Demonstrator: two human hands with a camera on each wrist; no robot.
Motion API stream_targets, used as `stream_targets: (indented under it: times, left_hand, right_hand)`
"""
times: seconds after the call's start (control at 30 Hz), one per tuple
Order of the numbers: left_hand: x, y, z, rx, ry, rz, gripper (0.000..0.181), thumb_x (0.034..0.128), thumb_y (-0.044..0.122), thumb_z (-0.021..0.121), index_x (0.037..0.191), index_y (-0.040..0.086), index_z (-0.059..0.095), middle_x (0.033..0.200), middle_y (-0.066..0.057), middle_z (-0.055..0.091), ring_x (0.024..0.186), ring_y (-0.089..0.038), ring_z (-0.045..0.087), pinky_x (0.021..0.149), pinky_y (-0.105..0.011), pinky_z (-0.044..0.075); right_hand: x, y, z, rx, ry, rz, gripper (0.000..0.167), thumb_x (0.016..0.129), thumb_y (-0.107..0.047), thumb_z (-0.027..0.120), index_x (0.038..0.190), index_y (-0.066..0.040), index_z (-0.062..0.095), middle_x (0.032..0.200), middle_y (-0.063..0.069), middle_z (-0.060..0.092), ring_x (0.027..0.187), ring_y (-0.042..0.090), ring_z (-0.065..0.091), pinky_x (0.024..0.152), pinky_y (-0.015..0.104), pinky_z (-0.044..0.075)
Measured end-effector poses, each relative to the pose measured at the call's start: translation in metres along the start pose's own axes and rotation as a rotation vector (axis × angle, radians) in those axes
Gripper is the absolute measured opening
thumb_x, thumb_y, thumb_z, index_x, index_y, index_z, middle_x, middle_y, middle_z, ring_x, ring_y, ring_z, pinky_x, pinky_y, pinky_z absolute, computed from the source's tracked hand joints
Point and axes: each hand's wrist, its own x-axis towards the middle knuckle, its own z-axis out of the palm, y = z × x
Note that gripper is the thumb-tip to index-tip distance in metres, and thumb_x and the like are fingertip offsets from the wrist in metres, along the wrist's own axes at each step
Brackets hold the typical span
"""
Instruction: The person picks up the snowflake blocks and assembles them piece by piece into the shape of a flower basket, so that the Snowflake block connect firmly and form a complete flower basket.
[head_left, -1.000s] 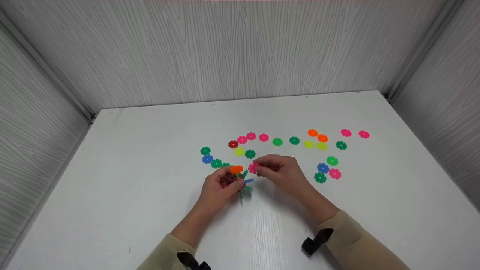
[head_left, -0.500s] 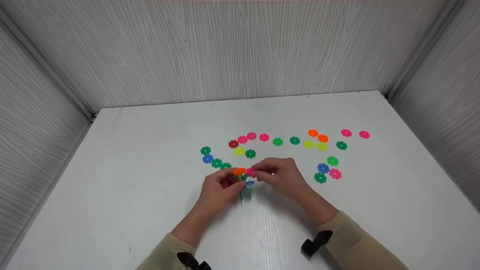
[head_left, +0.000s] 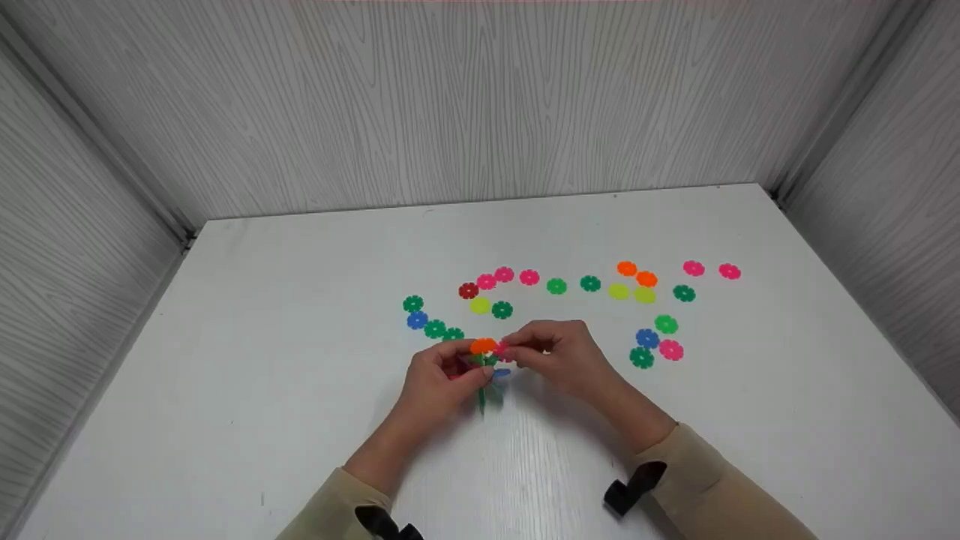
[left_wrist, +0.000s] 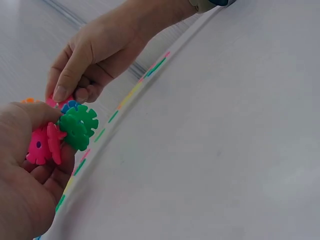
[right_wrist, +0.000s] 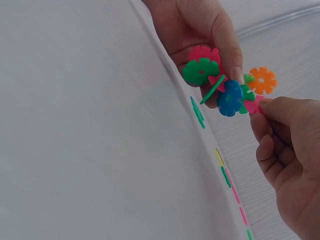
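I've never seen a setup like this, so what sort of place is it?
Probably a work booth, perhaps for tabletop handwork: pale wood-grain panels stand behind and beside a white table, with colourful notched discs scattered on it.

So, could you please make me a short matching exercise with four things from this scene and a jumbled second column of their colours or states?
Column one:
1. left hand
2. right hand
3. dark red disc
4. right sleeve

Column two:
A. pinches a pink disc
B. beige
C. holds the cluster of discs
D. lies flat on the table

Right pairs: 1-C, 2-A, 3-D, 4-B.
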Motion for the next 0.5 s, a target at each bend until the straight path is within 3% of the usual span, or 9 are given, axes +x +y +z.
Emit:
stream_targets:
  times: [0.13, 0.23, 0.33, 0.5]
  left_hand:
    - [0.000, -0.001, 0.000, -0.054, -0.014, 0.011, 0.048, 0.0931, 0.021, 0.084, 0.137, 0.015, 0.066, 0.123, -0.002, 0.070, 0.113, -0.024, 0.065, 0.093, -0.029, 0.060]
    - [0.002, -0.003, 0.000, -0.070, -0.003, 0.010, 0.050, 0.0957, 0.019, 0.081, 0.142, 0.014, 0.063, 0.128, -0.003, 0.067, 0.116, -0.024, 0.064, 0.095, -0.029, 0.059]
    - [0.004, -0.004, -0.001, -0.076, 0.016, -0.015, 0.051, 0.0968, 0.019, 0.079, 0.144, 0.015, 0.062, 0.130, -0.004, 0.066, 0.119, -0.025, 0.062, 0.096, -0.029, 0.058]
    - [0.004, -0.004, -0.002, -0.094, 0.027, -0.081, 0.055, 0.0947, 0.018, 0.082, 0.145, 0.016, 0.060, 0.132, -0.005, 0.064, 0.124, -0.025, 0.059, 0.098, -0.031, 0.058]
  right_hand:
    - [0.001, 0.003, -0.003, 0.009, -0.006, -0.008, 0.020, 0.098, -0.023, 0.079, 0.118, -0.018, 0.081, 0.103, -0.012, 0.078, 0.088, 0.018, 0.069, 0.075, 0.028, 0.061]
    - [0.001, 0.008, -0.014, 0.006, 0.035, -0.001, 0.025, 0.100, -0.027, 0.078, 0.123, -0.018, 0.079, 0.108, -0.010, 0.077, 0.092, 0.019, 0.070, 0.077, 0.028, 0.061]
    - [0.001, 0.018, -0.034, 0.009, 0.102, 0.044, 0.026, 0.100, -0.027, 0.078, 0.124, -0.018, 0.078, 0.109, -0.007, 0.077, 0.095, 0.020, 0.071, 0.078, 0.027, 0.060]
    - [0.000, 0.036, -0.077, -0.029, 0.163, 0.139, 0.030, 0.099, -0.025, 0.078, 0.123, -0.007, 0.078, 0.110, -0.001, 0.078, 0.101, 0.022, 0.069, 0.082, 0.025, 0.058]
